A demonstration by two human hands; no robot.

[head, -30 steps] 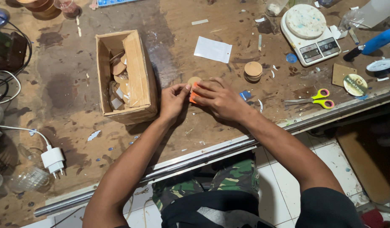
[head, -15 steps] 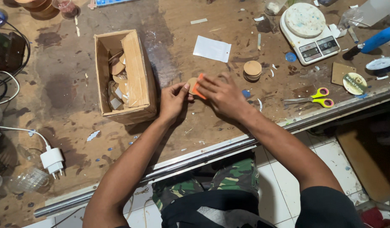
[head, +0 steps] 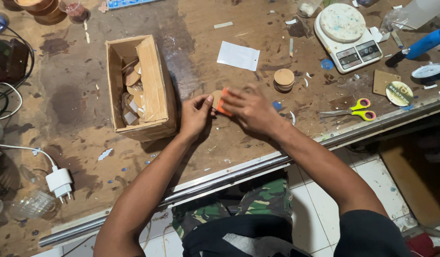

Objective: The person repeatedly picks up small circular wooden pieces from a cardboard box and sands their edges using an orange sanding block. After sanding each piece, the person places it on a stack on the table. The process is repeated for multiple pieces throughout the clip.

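Holding a round wooden disc (head: 216,98) flat on the bench (head: 77,95), the left hand (head: 195,115) had its fingers pinched on the disc's left edge. The right hand (head: 251,108) had its fingers clamped on an orange block (head: 223,103) touching the disc's right side, just beside the cardboard box (head: 153,85). Judged risk: uneven pressure from the block could have slipped the disc out of the pinch and toward the box.

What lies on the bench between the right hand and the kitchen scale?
In the head view, a short stack of round wooden discs sits on the table between the right hand and the kitchen scale, with small scraps scattered around.
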